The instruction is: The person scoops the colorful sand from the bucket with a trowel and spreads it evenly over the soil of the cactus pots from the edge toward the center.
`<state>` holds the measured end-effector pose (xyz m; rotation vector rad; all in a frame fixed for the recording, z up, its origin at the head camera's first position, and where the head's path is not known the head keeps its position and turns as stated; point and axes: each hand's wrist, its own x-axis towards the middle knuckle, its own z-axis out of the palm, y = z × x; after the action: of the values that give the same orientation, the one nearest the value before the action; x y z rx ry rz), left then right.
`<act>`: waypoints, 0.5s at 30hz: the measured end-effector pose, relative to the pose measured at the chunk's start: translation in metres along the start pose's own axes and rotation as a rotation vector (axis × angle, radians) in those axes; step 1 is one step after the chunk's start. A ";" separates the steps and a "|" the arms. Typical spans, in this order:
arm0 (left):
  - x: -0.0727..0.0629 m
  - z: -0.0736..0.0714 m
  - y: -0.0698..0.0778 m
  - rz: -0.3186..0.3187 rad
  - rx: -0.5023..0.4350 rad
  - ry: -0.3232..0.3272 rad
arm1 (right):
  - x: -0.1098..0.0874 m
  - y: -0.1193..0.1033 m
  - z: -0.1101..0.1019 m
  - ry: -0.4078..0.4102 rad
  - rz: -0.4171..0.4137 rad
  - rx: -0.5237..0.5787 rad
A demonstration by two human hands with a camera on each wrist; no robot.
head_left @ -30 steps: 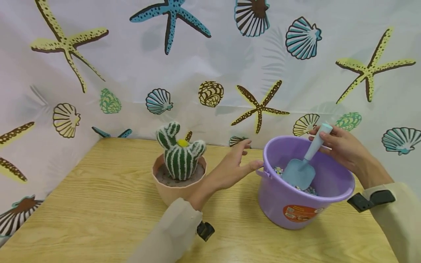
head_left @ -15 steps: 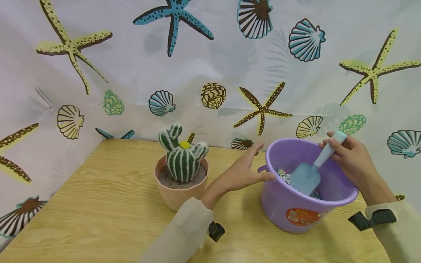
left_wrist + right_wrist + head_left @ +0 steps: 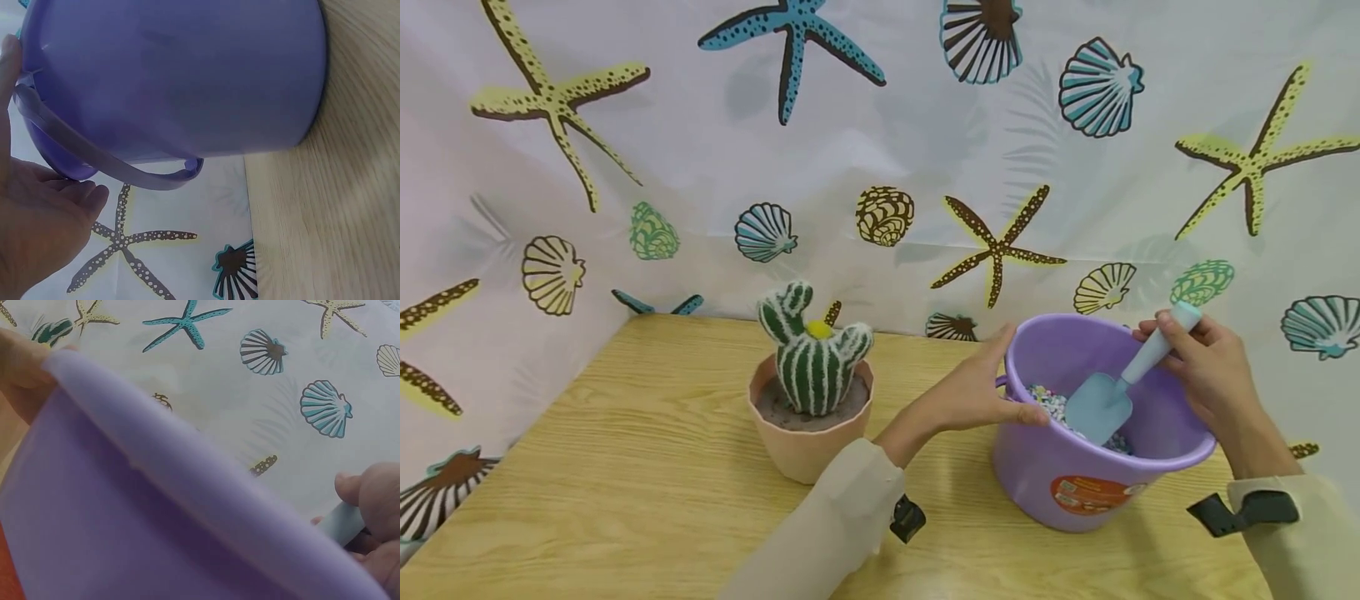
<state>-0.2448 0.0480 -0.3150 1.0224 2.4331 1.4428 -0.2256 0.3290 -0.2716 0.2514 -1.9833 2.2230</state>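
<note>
A purple bucket (image 3: pixel 1033 475) stands at the right of the table in the head view, with small multicoloured granules (image 3: pixel 1047 402) inside. My left hand (image 3: pixel 970 393) grips its left rim, the thumb over the near side and the fingers toward the far side. Below that hand, the bucket's handle (image 3: pixel 112 164) hangs down the outer wall in the left wrist view. My right hand (image 3: pixel 1217 367) holds a light blue hand trowel (image 3: pixel 1099 408) by its handle, the blade tilted down into the bucket against the granules. The bucket wall hides most of the trowel in the right wrist view.
Left of the bucket stands a peach pot (image 3: pixel 808 450) with a knitted-looking green cactus (image 3: pixel 814 379) and grey-brown filling, close to my left forearm. A wooden table (image 3: pixel 602 467) lies underneath. A white curtain (image 3: pixel 842 158) with starfish and shells hangs behind.
My left hand has moved right, from beside the bucket's edge onto its rim. The trowel in my right hand has shifted slightly right and down within the bucket.
</note>
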 end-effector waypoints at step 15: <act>0.001 0.000 0.003 -0.082 0.008 -0.020 | -0.001 -0.019 -0.006 0.085 -0.002 -0.319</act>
<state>-0.2446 0.0497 -0.3119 0.9226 2.4379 1.3915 -0.2204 0.3373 -0.2543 0.1175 -2.2451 1.8441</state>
